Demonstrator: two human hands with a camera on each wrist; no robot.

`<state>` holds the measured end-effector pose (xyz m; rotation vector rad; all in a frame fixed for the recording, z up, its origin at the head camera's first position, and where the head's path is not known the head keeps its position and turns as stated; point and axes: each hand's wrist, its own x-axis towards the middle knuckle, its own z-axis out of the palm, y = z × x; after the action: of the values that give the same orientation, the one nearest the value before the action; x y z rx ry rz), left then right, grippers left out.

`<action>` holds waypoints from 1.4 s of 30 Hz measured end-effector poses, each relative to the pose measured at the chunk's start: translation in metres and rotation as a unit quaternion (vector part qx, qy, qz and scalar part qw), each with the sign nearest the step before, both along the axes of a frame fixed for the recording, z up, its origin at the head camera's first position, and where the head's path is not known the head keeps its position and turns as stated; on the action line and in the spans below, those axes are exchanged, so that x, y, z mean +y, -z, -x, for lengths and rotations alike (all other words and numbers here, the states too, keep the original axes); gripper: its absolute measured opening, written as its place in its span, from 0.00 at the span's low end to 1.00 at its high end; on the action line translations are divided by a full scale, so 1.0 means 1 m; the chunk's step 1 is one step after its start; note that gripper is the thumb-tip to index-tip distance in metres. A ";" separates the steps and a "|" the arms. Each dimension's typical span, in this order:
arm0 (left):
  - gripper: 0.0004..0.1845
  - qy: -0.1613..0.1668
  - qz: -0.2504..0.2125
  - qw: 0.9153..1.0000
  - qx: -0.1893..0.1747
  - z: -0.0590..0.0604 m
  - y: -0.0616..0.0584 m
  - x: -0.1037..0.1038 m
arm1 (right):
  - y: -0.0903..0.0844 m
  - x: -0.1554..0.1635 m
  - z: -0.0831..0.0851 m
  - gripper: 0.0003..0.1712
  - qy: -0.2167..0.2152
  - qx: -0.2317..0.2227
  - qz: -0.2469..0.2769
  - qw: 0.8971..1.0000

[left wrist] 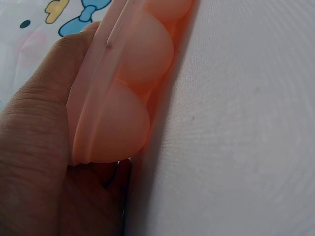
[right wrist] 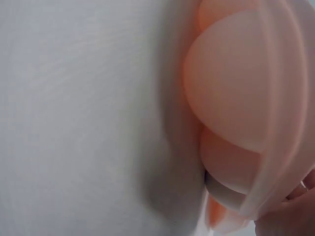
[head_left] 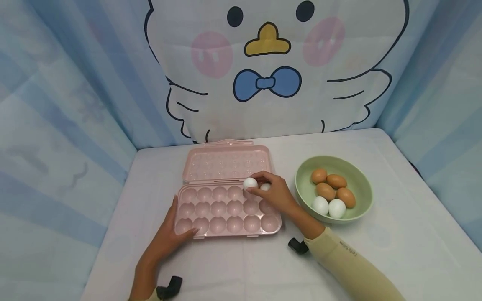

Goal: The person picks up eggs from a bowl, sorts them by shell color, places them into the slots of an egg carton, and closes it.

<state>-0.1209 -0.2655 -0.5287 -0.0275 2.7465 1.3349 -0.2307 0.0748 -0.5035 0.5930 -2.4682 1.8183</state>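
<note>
A white egg (head_left: 250, 182) is pinched between the fingertips of the right hand (head_left: 274, 193), just above the back row of the pink egg tray (head_left: 226, 211), toward that row's right end. A second white egg (head_left: 265, 186) is seen just beside it, partly hidden by the fingers; whether it is seated in a cup or also held cannot be told. The held egg lies to the left of the knuckles, over the cups near the hinge of the open lid (head_left: 225, 163). The tray's front left corner is steadied by the left hand (head_left: 169, 236), the thumb laid along the side edge and the fingers resting on the front rim, loosely curved rather than clenched. The green bowl (head_left: 361, 184) holding more eggs stands to the right of the tray, nearer the right hand.
</note>
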 end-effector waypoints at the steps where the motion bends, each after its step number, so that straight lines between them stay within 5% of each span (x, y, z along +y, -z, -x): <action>1: 0.69 -0.001 -0.001 1.000 -0.003 0.000 0.000 0.000 | 0.002 0.000 0.000 0.19 -0.002 -0.002 0.001 1.000; 11: 0.69 -0.006 0.008 1.000 -0.016 0.000 -0.001 0.001 | 0.012 0.000 -0.001 0.23 0.006 0.027 -0.093 0.995; 25: 0.69 -0.003 0.008 1.000 -0.014 -0.001 0.000 -0.001 | 0.013 -0.002 -0.002 0.24 0.018 0.055 -0.107 0.993; 34: 0.69 -0.002 0.007 1.000 -0.009 -0.001 0.000 -0.001 | 0.016 -0.003 -0.002 0.21 0.017 0.111 -0.121 0.986; 42: 0.69 -0.003 0.006 1.000 -0.006 0.000 0.001 0.000 | 0.015 -0.002 -0.003 0.23 0.022 0.097 -0.108 0.989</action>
<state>-0.1204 -0.2655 -0.5294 -0.0438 2.7460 1.3149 -0.2277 0.0729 -0.5188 0.6826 -2.5399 1.4130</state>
